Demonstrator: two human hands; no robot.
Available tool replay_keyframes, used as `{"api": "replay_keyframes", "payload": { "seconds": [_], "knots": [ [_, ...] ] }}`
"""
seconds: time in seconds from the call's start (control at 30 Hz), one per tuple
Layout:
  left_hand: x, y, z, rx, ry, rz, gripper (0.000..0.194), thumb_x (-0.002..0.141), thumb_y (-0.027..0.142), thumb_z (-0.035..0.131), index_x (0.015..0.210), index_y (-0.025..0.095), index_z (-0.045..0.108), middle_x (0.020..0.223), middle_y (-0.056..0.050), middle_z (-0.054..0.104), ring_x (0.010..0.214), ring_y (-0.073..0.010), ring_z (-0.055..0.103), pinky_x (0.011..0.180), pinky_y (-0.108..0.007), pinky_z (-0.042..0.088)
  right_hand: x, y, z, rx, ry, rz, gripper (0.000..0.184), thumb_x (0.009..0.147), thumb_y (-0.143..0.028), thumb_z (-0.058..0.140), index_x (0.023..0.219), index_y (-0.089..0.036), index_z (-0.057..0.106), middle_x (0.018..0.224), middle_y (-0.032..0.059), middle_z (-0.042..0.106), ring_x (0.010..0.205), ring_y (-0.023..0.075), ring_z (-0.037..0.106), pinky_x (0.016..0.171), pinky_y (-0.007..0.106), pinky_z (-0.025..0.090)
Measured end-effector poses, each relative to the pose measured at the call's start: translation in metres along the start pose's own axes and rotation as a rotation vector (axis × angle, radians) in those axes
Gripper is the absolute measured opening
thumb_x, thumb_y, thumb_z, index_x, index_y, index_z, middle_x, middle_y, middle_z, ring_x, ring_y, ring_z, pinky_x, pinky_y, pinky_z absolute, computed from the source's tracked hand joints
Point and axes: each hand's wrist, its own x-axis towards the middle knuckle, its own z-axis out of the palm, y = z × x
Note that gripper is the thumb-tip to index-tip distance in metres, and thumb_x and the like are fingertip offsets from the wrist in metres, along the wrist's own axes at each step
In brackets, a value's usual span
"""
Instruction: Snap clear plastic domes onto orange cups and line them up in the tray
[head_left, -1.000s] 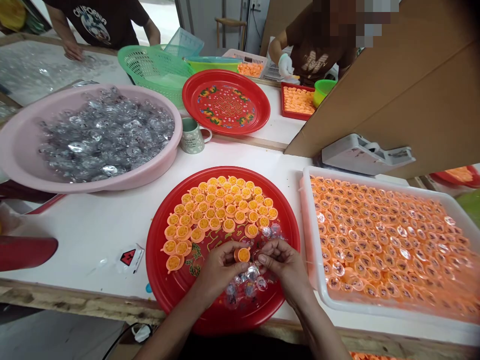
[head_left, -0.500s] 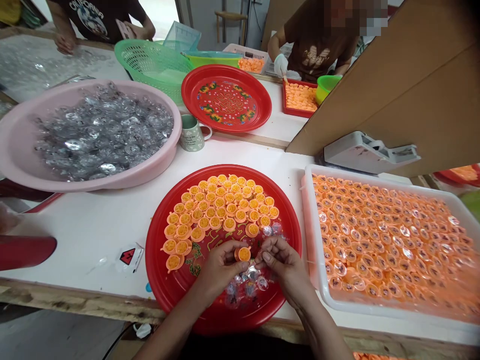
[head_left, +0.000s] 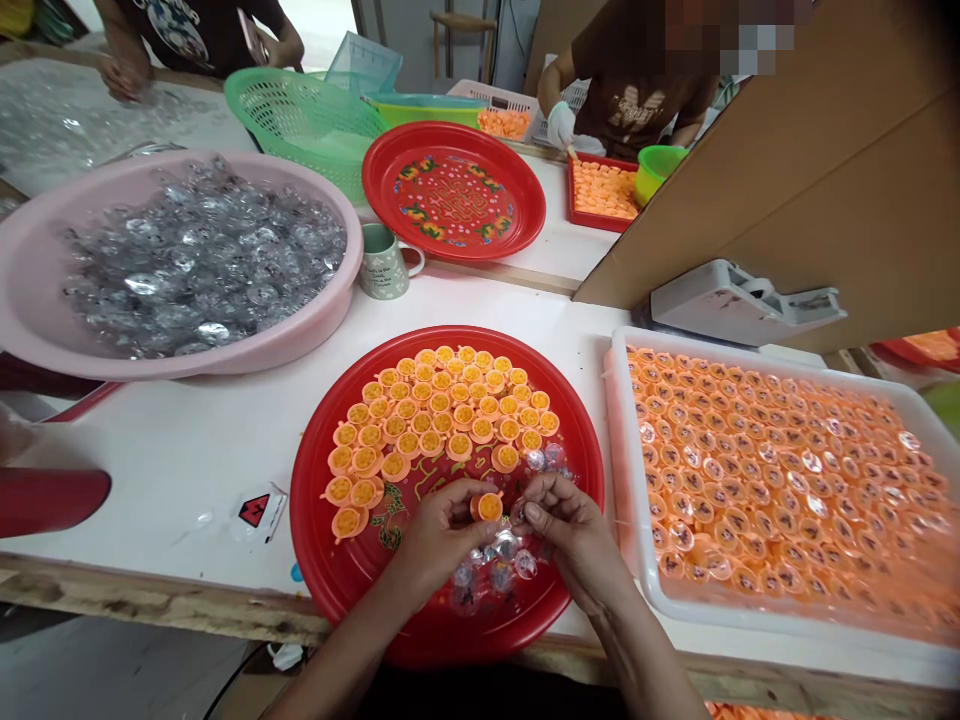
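Sitting at left hand's fingertips (head_left: pixel 466 488), orange cup (head_left: pixel 490 507)

Exposure: moderate over the white counter (head_left: pixel 195 450); overexposed at the bright opening (head_left: pixel 330 35) behind the rear worker, upper left. Shade: dim on the floor (head_left: pixel 120 660) below the counter. Glare: specular spots on the clear packets (head_left: pixel 214 270) in the basin and on the disc-topped pieces (head_left: pixel 787 480), right. Focus: fingers (head_left: pixel 461 490) and orange cup (head_left: pixel 490 507) moderately clear; fine print on the mug (head_left: pixel 384 265) hard to resolve. Distortion: wide-angle stretch toward the sides; black upper-right corner. Masking: pixel mosaic, top right.
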Motion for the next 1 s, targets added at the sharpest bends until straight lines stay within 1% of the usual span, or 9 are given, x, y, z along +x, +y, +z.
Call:
{"api": "replay_keyframes", "payload": {
  "seconds": [0.17,0.33,0.43,0.53,0.6,0.7,0.87,0.93,1.0],
  "knots": [
    [-0.0014,-0.0004,-0.0003,-0.011,-0.012,-0.023,0.036,0.065,0.025,0.075,0.099,0.016,0.068,0.092,-0.005,0.072,0.087,-0.0212,0.067,0.074,-0.030,0.055,0.0005,0.0018,-0.0020,-0.048,0.051,-0.007,0.025,0.069,-0.029,0.082,0.090,-0.021,0.071,0.073,-0.0021,0.062,0.061,0.0091,0.050,0.056,0.021,0.041],
    [-0.0034,0.0007,0.0008,-0.025,-0.011,-0.025,0.036,0.063,0.026,0.077,0.097,0.016,0.068,0.088,-0.004,0.072,0.084,-0.0211,0.067,0.072,-0.030,0.055,-0.0006,0.0020,0.0002,0.006,0.031,0.012,0.020,0.070,-0.028,0.082,0.082,-0.020,0.068,0.067,-0.0020,0.062,0.059,0.0099,0.054,0.055,0.021,0.044],
    [-0.0046,0.0003,0.0008,-0.023,-0.015,-0.030,0.036,0.064,0.027,0.076,0.097,0.016,0.068,0.087,-0.004,0.072,0.083,-0.0204,0.067,0.071,-0.029,0.054,-0.0030,0.0005,0.0021,0.034,0.002,0.012,0.022,0.071,-0.029,0.081,0.087,-0.021,0.068,0.068,-0.0019,0.063,0.060,0.0105,0.056,0.056,0.021,0.046],
    [-0.0051,-0.0008,0.0003,-0.011,-0.020,-0.022,0.035,0.064,0.027,0.076,0.097,0.016,0.068,0.087,-0.004,0.072,0.083,-0.0202,0.067,0.072,-0.029,0.054,-0.0054,-0.0002,0.0025,-0.009,-0.003,0.010,0.025,0.073,-0.029,0.080,0.094,-0.020,0.070,0.071,-0.0006,0.064,0.061,0.0105,0.058,0.059,0.022,0.048],
    [-0.0047,-0.0016,0.0001,-0.006,-0.015,-0.008,0.035,0.064,0.027,0.076,0.097,0.015,0.068,0.088,-0.004,0.072,0.085,-0.0206,0.066,0.073,-0.029,0.054,-0.0059,0.0003,0.0019,-0.012,-0.009,0.009,0.022,0.074,-0.030,0.079,0.092,-0.019,0.070,0.070,-0.0002,0.065,0.061,0.0102,0.059,0.059,0.021,0.049],
    [-0.0039,-0.0018,0.0004,-0.010,-0.018,-0.002,0.036,0.064,0.028,0.077,0.097,0.015,0.068,0.089,-0.005,0.072,0.087,-0.0216,0.066,0.073,-0.029,0.053,-0.0047,0.0028,0.0002,0.031,-0.010,0.011,0.020,0.075,-0.029,0.078,0.090,-0.020,0.068,0.068,-0.0005,0.065,0.058,0.0099,0.059,0.054,0.019,0.046],
    [-0.0034,-0.0014,0.0010,-0.018,-0.012,-0.014,0.035,0.064,0.028,0.077,0.096,0.015,0.068,0.087,-0.005,0.072,0.083,-0.0208,0.066,0.072,-0.029,0.053,-0.0011,0.0083,-0.0033,0.052,0.055,0.016,0.024,0.069,-0.026,0.083,0.088,-0.020,0.068,0.067,-0.0007,0.067,0.058,0.0103,0.061,0.053,0.019,0.048],
    [-0.0028,-0.0021,0.0009,-0.032,-0.011,-0.019,0.036,0.063,0.028,0.077,0.095,0.015,0.068,0.086,-0.004,0.072,0.082,-0.0204,0.066,0.072,-0.030,0.054,0.0001,0.0092,-0.0039,0.002,0.100,-0.008,0.024,0.066,-0.026,0.085,0.084,-0.019,0.071,0.068,-0.0003,0.069,0.060,0.0104,0.062,0.056,0.020,0.050],
    [-0.0020,-0.0029,0.0007,-0.044,-0.022,-0.023,0.037,0.063,0.028,0.077,0.096,0.015,0.067,0.087,-0.004,0.072,0.082,-0.0200,0.066,0.072,-0.030,0.054,0.0010,0.0087,-0.0040,-0.068,0.121,-0.030,0.027,0.063,-0.025,0.087,0.086,-0.020,0.073,0.073,0.0006,0.072,0.066,0.0109,0.064,0.062,0.020,0.052]
  ]
}}
